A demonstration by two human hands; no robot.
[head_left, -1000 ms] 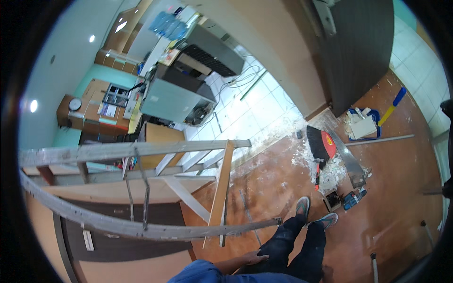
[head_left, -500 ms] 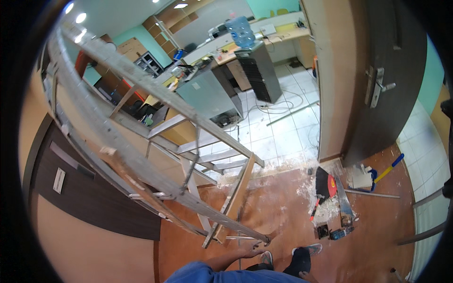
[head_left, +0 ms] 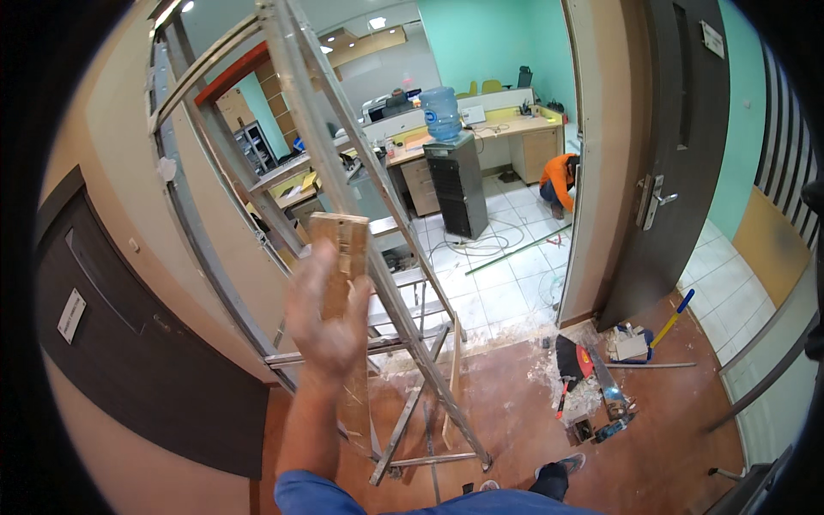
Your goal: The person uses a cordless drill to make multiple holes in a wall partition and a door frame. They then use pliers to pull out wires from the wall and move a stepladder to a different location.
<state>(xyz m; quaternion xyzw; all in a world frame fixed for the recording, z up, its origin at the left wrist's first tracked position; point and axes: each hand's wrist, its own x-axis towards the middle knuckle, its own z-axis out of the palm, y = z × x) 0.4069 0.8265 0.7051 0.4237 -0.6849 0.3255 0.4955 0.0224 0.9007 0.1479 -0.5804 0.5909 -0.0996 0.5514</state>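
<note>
My left hand (head_left: pixel 330 318), blurred by motion, is raised in the lower middle, gripping an upright wooden plank (head_left: pixel 340 227) with its fingers and thumb round it. The plank stands against a tall aluminium ladder (head_left: pixel 421 365), which leans in the doorway and hides part of the room. Another thin wooden strip (head_left: pixel 453 378) stands beside the ladder's lower part. My right hand is out of view.
A co-worker in orange (head_left: pixel 558 180) crouches inside the tiled room near a desk and water dispenser (head_left: pixel 455 193). A dark open door (head_left: pixel 661 129) is at right. A dustpan (head_left: pixel 635 343), saw (head_left: pixel 605 382), drill (head_left: pixel 611 429) and debris lie on the floor. A closed door (head_left: pixel 129 343) is at left.
My view has tilted up. My left hand has risen from low by my leg and now holds the plank. My right hand has left view. The crouching co-worker has come into clearer view.
</note>
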